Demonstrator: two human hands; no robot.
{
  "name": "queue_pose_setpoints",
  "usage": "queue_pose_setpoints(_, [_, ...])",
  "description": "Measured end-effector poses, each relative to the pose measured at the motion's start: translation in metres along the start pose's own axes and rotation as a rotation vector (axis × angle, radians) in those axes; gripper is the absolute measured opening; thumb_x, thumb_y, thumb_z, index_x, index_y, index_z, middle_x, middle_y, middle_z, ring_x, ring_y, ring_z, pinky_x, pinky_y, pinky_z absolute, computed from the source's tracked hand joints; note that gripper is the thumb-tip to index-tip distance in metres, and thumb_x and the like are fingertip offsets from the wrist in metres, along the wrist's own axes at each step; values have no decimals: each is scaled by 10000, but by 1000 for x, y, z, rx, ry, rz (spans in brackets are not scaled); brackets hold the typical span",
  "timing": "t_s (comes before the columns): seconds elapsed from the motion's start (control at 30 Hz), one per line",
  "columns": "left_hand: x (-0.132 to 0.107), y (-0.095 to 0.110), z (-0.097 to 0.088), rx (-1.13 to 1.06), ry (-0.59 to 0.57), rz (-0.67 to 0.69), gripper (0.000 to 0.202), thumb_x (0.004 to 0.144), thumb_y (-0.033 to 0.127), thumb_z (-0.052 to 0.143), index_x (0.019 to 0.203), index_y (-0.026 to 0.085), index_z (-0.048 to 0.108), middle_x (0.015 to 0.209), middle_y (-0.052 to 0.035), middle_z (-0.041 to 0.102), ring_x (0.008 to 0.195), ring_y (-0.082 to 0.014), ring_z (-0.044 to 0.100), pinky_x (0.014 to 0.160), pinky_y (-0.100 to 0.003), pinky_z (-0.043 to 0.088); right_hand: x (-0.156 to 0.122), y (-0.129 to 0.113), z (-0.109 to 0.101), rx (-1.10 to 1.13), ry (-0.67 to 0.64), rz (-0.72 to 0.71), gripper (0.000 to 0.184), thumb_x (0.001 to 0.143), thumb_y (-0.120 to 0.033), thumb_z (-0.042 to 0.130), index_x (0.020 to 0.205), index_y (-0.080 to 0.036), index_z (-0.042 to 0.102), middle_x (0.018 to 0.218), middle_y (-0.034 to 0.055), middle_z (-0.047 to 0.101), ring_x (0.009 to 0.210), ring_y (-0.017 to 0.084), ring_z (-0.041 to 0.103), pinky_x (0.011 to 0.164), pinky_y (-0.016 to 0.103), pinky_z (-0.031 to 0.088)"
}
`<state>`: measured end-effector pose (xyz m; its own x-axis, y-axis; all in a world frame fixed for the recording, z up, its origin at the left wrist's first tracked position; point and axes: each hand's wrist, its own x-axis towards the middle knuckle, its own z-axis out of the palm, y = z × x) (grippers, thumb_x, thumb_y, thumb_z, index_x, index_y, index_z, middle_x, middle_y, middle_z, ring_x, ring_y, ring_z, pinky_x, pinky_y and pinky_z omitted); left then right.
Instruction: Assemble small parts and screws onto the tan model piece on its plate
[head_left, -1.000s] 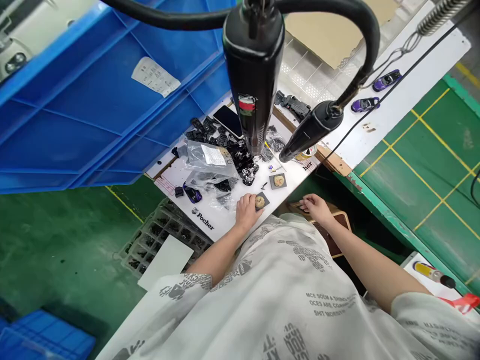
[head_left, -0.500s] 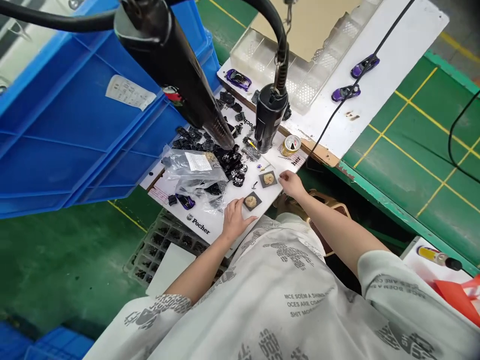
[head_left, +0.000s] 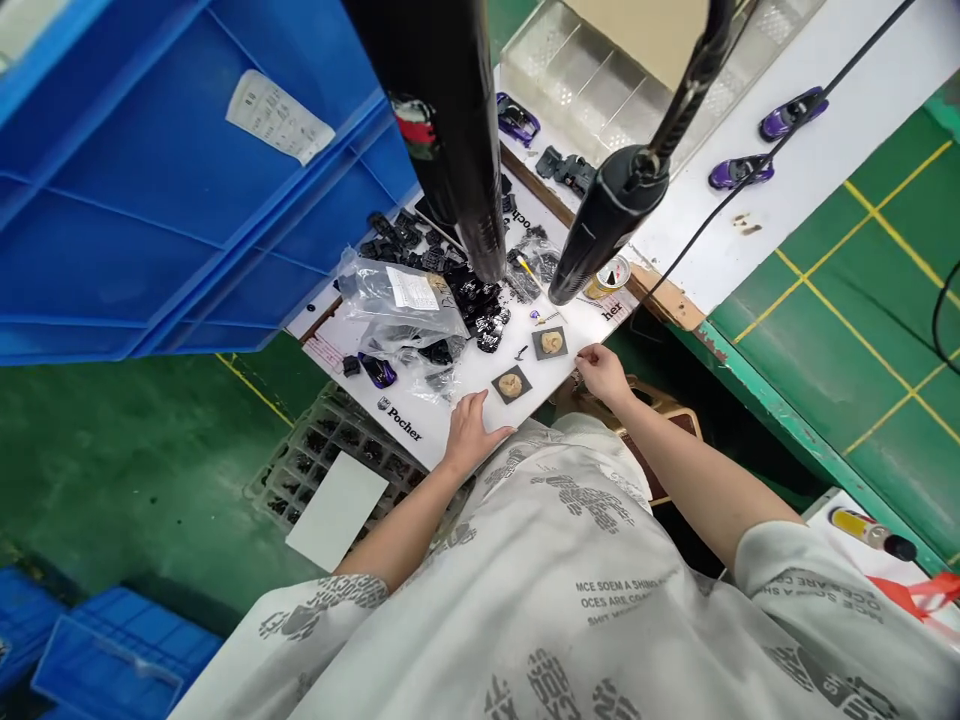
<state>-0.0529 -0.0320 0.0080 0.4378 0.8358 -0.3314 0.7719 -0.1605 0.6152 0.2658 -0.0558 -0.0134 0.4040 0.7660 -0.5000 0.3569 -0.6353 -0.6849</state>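
Note:
My left hand lies flat on a white Pocher-branded board near its front edge, fingers spread, holding nothing. Just beyond its fingertips is a dark square card with a round tan disc. My right hand rests on the board's right edge, fingers lightly curved and empty, nearest a second card and disc. Farther up the board lie a heap of small black parts, a clear plastic bag and a purple model car.
Two black hanging hot-air guns hang over the board. A blue crate fills the upper left. Purple model cars sit on a white strip, beside a clear plastic tray. A dark-parts grid tray sits below the board.
My left hand has drawn back from the nearer card to lie beside it. My right hand has come up from the lower wooden piece onto the board's edge. The hanging guns have shifted in view.

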Motion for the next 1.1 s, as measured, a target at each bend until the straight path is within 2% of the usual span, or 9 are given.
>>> queue_pose_setpoints(0.2, [11, 10, 0, -50, 20, 3, 863, 745, 411, 914, 1464, 217, 479, 1388, -152, 547, 1361, -367, 518, 1179, -525, 417, -5, -25, 17, -35, -99, -107, 272, 1012, -422, 677, 1077, -158, 679, 1051, 45, 689, 932, 177, 668, 868, 378, 595])
queue_pose_setpoints(0.3, [18, 17, -2, -93, 21, 3, 847, 734, 421, 912, 1447, 225, 498, 1399, -153, 548, 1382, -374, 501, 1194, -538, 396, -17, -22, 19, -30, -98, -105, 267, 1014, -416, 676, 1082, -157, 675, 1050, 45, 689, 917, 171, 668, 852, 368, 599])
queue_pose_setpoints(0.4, [22, 25, -5, -162, -10, 13, 839, 713, 461, 900, 1426, 230, 523, 1412, -157, 544, 1402, -399, 480, 1205, -575, 367, -37, 3, 1, -7, -31, -28, 272, 1016, -411, 677, 1099, -152, 672, 1045, 45, 688, 900, 166, 671, 826, 357, 606])
queue_pose_setpoints(0.6, [39, 60, -11, -377, -200, 83, 894, 611, 710, 859, 1297, 194, 610, 1401, -198, 553, 1418, -458, 446, 1245, -650, 275, -106, 74, -62, 161, 207, 176, 289, 1031, -408, 661, 1144, -142, 660, 1010, 37, 686, 811, 140, 669, 723, 303, 610])
queue_pose_setpoints(0.67, [49, 85, -7, -461, -330, 93, 914, 573, 798, 843, 1235, 199, 647, 1329, -192, 609, 1347, -441, 522, 1225, -638, 326, -126, 82, -75, 221, 284, 173, 289, 1036, -416, 652, 1123, -140, 661, 968, 26, 682, 767, 128, 658, 692, 286, 599])
queue_pose_setpoints(0.73, [60, 121, 3, -547, -492, 75, 904, 619, 863, 786, 1227, 207, 658, 1261, -178, 666, 1233, -391, 624, 1160, -602, 429, -136, 76, -82, 255, 358, 115, 280, 1031, -414, 657, 1087, -140, 665, 960, 25, 682, 798, 140, 664, 737, 312, 604])
queue_pose_setpoints(0.9, [88, 230, 43, -763, -830, -63, 874, 859, 944, 415, 1208, 183, 669, 1109, -167, 739, 984, -289, 735, 873, -477, 613, -122, 15, -92, 268, 442, -195, 100, 924, -210, 717, 1021, -216, 743, 1202, 75, 693, 1192, 237, 631, 1084, 476, 515])
queue_pose_setpoints(1.0, [108, 279, 58, -814, -862, -139, 689, 861, 862, 574, 1031, 204, 688, 939, -73, 710, 793, -183, 685, 704, -324, 588, -109, -1, -118, 267, 440, -313, 277, 819, -210, 818, 1080, -295, 786, 1323, 62, 681, 1281, 256, 606, 1128, 449, 491])
queue_pose_setpoints(1.1, [127, 304, 62, -772, -841, -225, 625, 689, 759, 849, 919, 204, 675, 776, 16, 607, 615, -98, 554, 551, -223, 471, -95, 38, -184, 280, 536, -223, 335, 845, -325, 843, 1163, -262, 761, 1306, 75, 696, 1256, 249, 633, 1129, 441, 502])
